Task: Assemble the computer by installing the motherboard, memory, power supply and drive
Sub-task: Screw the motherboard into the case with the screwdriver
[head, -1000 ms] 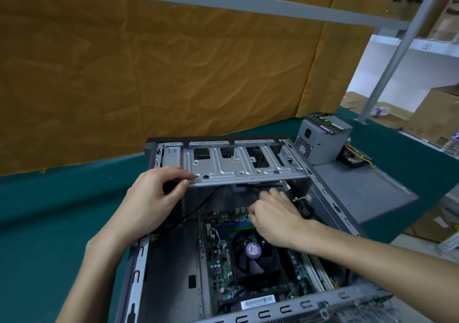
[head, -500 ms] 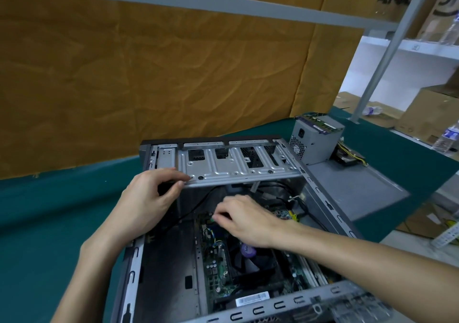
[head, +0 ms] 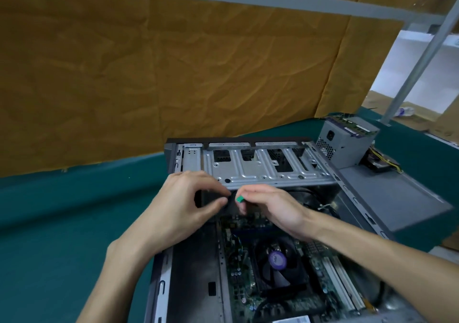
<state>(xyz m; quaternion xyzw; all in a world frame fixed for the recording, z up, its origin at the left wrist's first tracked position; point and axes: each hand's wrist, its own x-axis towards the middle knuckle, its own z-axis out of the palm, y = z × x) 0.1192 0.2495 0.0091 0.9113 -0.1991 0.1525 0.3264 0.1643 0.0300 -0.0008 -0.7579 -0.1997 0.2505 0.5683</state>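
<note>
Case (head: 248, 260) lies open on the green table (head: 62, 223), rigid sheet metal, heavy I judge, motherboard (head: 248, 285) seated inside. I see my right hand (head: 275, 211) pinching a small green connector (head: 239, 199) below the drive cage (head: 260, 171); light and fragile, best held by its plastic body. My left hand (head: 181, 208) hovers just beside it, fingers loosely curled, holding nothing.

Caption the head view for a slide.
Right hand pinches a green connector beside the left hand over the open computer case.

I see my right hand (head: 273, 208) pinching a small green connector (head: 239, 199) under the drive cage (head: 268, 171), my left hand (head: 183, 206) curled just beside it, above the motherboard (head: 238, 273).
</note>
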